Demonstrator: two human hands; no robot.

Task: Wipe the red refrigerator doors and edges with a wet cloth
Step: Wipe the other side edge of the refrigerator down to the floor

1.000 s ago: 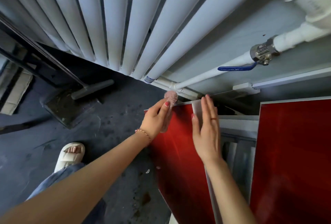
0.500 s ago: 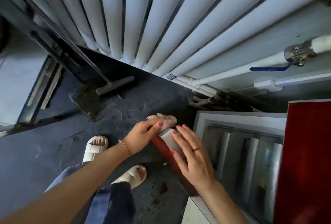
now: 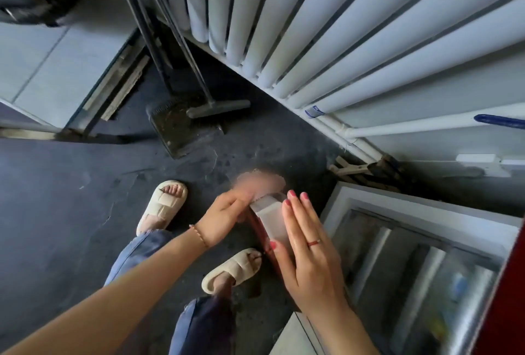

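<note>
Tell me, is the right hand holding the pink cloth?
No, the left hand grips the blurred pink cloth at the door edge, while the right hand lies flat with straight fingers against the door.

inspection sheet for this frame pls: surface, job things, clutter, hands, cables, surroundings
Surface: dark floor, stained and scuffed.
Job's things: open red door seen edge-on, its white top edge up; pink cloth motion-blurred at the door's far corner; fridge interior open to the right.
Clutter: dustpan and broom on the floor by the radiator; wooden scraps by the wall.
Hands: left hand has its grip on the cloth; right hand flat, fingers straight, against the door edge.
Cables: nothing seen.
Surroundings: white radiator, pipe with blue valve handle; person's feet in beige slippers.
</note>
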